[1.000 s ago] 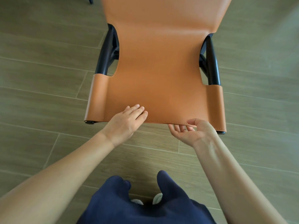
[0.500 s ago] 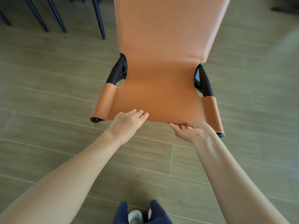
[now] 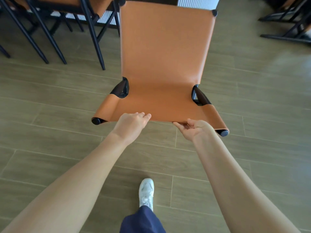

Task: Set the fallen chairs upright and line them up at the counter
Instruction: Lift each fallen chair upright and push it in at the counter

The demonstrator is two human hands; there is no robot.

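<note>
An orange leather chair [image 3: 165, 64] with a black frame fills the middle of the head view, its long panel reaching away from me toward the counter. My left hand [image 3: 130, 123] grips the near leather edge from above, left of centre. My right hand [image 3: 193, 129] holds the same edge from underneath, thumb on top. The chair's legs are hidden beneath the leather.
Black legs of other orange chairs [image 3: 55, 31] stand at the upper left against a white ribbed counter front [image 3: 198, 1]. Another black chair frame [image 3: 286, 24] lies at the upper right. My white shoe [image 3: 146, 192] is on the wood-look tile floor [image 3: 50, 132].
The chair has moved away from me toward the counter, and more of it shows. My view has risen, as if I stood up, and one foot has stepped forward. Both hands keep their hold.
</note>
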